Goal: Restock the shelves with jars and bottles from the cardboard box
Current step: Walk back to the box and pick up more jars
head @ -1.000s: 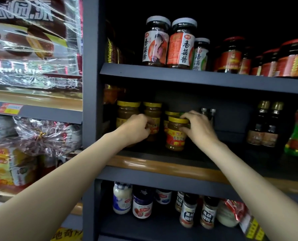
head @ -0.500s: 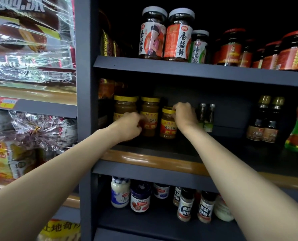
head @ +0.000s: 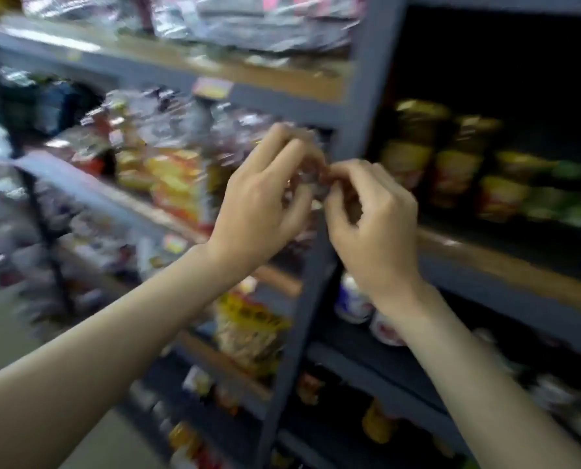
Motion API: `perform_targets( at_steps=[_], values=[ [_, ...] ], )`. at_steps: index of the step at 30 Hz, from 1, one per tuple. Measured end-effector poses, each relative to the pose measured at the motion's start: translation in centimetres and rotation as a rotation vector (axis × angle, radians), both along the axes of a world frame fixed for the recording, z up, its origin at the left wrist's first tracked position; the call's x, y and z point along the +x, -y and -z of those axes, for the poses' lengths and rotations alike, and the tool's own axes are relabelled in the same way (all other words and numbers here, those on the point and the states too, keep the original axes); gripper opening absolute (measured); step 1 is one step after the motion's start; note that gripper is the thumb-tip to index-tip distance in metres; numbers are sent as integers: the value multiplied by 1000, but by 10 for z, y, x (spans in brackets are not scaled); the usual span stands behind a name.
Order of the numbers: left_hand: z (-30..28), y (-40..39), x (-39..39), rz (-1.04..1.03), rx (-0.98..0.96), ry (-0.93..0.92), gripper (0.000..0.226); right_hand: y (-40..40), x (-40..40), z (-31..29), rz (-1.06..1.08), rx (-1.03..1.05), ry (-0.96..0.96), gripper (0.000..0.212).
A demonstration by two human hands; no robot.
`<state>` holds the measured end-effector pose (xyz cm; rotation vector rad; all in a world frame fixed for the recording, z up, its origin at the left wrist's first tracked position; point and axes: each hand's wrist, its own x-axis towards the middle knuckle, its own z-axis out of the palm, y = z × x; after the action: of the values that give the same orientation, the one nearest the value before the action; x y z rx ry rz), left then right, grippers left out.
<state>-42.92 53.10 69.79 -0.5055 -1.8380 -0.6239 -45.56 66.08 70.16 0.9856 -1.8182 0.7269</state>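
Both hands are off the shelf and hold no jar: left hand and right hand meet in mid-air before the grey upright, fingers curled, tips nearly touching. Whether they pinch some small bit betw. them can't be told; the view is too blurred.

Jars, yellow-lidded, stand at the left end of the middle shelf, right of the upright, well apart from both hands. No box in view.

Step, as a judgement: betw. placements. One batch looks shelved, and the person seems to turn left, prob. back toward the box for more stock. Next move calls for finding the box, freeing both hands, and taking a jar or bottle w/ a firm wrap round the body, not the lid.

Vs. 0.5 s ago: each hand then was at a jar on that shelf; now both are drawn back and brought together. View has swung left and blurred, so the snack shelves fill the left side.
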Motion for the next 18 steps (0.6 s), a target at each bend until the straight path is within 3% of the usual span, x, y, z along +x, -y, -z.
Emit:
perform_targets(
  at_steps=[5,9,15,18],
  values=[
    [99,151,99,-419,125,137,25,159,56,70,-448,256,80,17],
    [184,250,203,-814,349,383,24,292,118,156,-696,556,325,23],
    [330,347,362,-1321,1083,569,23,448,225,304,-855,1251,639,42],
    [392,373,429,-1489,1417,744,21,501,277,375,-938,1445,678,42]
  ],
)
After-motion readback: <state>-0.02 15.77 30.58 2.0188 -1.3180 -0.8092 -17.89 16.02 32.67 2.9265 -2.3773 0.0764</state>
